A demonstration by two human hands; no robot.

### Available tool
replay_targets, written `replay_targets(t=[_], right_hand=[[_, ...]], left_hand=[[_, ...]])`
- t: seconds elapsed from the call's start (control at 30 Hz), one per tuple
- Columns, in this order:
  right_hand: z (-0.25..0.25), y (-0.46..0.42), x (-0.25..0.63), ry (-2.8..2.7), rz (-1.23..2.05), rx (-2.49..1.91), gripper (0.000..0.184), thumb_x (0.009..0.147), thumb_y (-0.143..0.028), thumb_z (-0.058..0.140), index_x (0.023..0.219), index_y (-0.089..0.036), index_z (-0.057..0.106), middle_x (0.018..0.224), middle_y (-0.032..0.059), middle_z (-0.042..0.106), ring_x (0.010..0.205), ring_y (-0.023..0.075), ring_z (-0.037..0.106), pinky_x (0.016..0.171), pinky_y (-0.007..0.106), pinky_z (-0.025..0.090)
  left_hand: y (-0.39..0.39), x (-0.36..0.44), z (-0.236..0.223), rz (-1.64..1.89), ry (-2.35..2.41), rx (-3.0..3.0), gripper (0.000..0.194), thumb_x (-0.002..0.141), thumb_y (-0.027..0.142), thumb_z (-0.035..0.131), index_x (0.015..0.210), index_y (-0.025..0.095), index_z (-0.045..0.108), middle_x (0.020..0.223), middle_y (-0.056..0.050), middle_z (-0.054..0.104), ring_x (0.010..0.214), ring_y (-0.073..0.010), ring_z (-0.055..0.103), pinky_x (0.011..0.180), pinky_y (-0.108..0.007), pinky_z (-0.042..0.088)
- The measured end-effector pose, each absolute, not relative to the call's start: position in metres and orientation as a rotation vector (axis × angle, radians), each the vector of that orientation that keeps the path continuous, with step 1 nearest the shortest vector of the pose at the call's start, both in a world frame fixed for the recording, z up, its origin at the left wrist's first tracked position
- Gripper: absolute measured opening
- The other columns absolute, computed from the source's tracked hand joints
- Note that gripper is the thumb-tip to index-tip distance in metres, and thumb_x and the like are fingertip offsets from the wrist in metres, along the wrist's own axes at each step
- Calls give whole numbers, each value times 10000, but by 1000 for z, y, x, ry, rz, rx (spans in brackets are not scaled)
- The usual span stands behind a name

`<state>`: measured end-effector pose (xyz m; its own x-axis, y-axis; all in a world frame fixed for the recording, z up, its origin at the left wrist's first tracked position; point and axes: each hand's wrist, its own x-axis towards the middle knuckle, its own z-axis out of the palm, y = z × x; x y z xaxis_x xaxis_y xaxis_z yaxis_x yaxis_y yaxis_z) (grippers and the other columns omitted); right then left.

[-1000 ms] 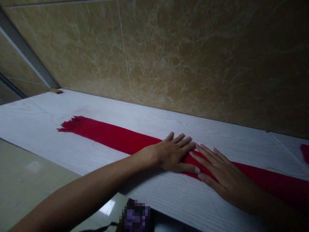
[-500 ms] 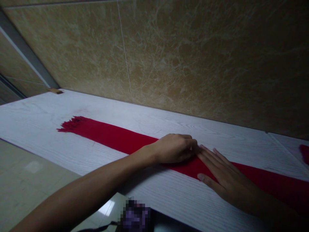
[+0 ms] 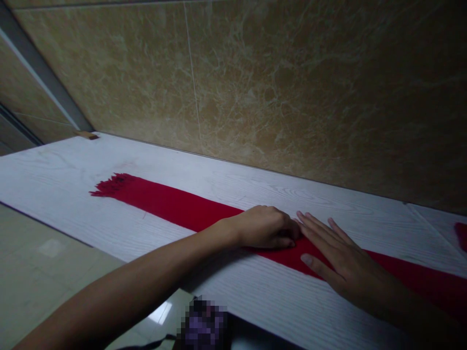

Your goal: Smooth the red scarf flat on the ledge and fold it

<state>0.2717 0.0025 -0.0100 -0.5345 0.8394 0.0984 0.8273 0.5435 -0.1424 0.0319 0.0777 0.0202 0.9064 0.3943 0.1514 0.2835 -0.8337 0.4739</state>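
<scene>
A red fringed scarf (image 3: 175, 201) lies stretched in a long narrow strip over the white wood-grain table (image 3: 204, 182). Its fringe is at the left end, and the strip runs off the right edge of the view. My left hand (image 3: 268, 227) rests on the middle of the scarf with its fingers curled under; whether they pinch the cloth is hidden. Just to its right, my right hand (image 3: 339, 253) lies flat on the scarf, fingers stretched out and thumb apart. The fingertips of the two hands nearly meet.
A tan marbled tile wall (image 3: 273, 87) rises along the table's far edge. A small brown block (image 3: 88, 135) sits at the far left corner. Another bit of red cloth (image 3: 461, 236) shows at the right edge. Tiled floor (image 3: 40, 253) lies below the near edge.
My right hand has shifted slightly to the right along the scarf. The fingers of my left hand have lowered a little onto the cloth. The view has moved slightly.
</scene>
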Motion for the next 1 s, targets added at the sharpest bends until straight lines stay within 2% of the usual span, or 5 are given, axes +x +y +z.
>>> replay_targets(t=[0.3,0.43,0.6,0.77,1.0], right_hand=[[3,13,239,-2385,65,-1240,564,1061,-256,336,1620,-233,265,1644,102,360,1502,231,345,1228,522,318],[-3,23,228,-2392,59,-1255,568,1068,-290,319,1627,-225,244,1647,121,348,1517,253,305,1235,562,276],[0,29,209,-2464,97,-1331,617,1076,-461,321,1636,-228,206,1673,134,266,1542,262,228,1239,595,221],[1,23,192,-2571,197,-1390,717,1046,-586,327,1630,-181,233,1678,142,243,1558,288,153,1246,612,151],[-14,15,190,-2641,222,-1438,765,1035,-597,344,1634,-145,198,1674,148,239,1560,302,112,1245,613,153]], left_hand=[[77,23,34,491,519,2672,148,958,259,595,1009,172,703,939,-39,751,776,-155,675,694,-245,460],[84,18,37,743,795,2582,180,955,307,554,910,172,665,735,0,664,612,-119,555,598,-235,370],[95,14,33,1004,1047,2400,415,1005,405,479,667,176,553,566,41,476,536,-98,379,550,-247,252],[98,14,30,1015,1094,2366,441,1006,436,478,655,177,541,578,36,483,560,-105,387,571,-250,255],[99,14,28,1004,1065,2411,377,1010,421,509,750,172,621,728,2,610,633,-119,491,602,-249,328]])
